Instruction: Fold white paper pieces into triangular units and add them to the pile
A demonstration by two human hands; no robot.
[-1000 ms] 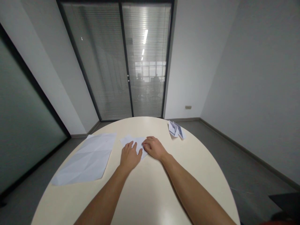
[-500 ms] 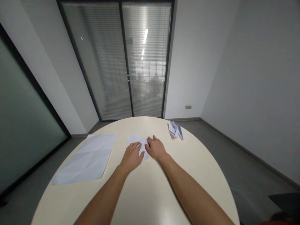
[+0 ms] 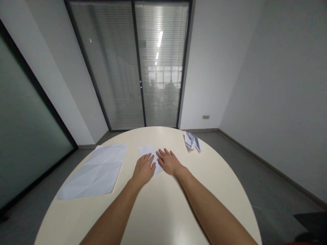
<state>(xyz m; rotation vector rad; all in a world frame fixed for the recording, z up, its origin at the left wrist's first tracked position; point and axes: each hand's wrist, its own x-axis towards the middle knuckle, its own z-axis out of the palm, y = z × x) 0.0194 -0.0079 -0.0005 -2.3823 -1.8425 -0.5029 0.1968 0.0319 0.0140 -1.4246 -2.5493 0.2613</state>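
Observation:
Between my two hands, a small folded white paper (image 3: 157, 167) lies flat on the round cream table (image 3: 158, 211). My left hand (image 3: 144, 168) rests over its left side, thumb apart from the fingers and palm down. Over the paper's right edge lies my right hand (image 3: 168, 161), its fingers stretched out and spread. Both hands partly cover the paper, so its full outline is hidden. Its upper left corner shows beyond my left fingertips.
A large creased white sheet (image 3: 95, 173) lies at the table's left. Near the far right edge stands a folded paper piece (image 3: 192, 141). Beyond the table are a glass door with blinds (image 3: 143, 68) and grey walls. A dark object (image 3: 313, 224) shows at lower right.
My right hand has spread its fingers and flattened over the paper's right edge. My left thumb has drawn slightly closer to the fingers. The papers stay in place.

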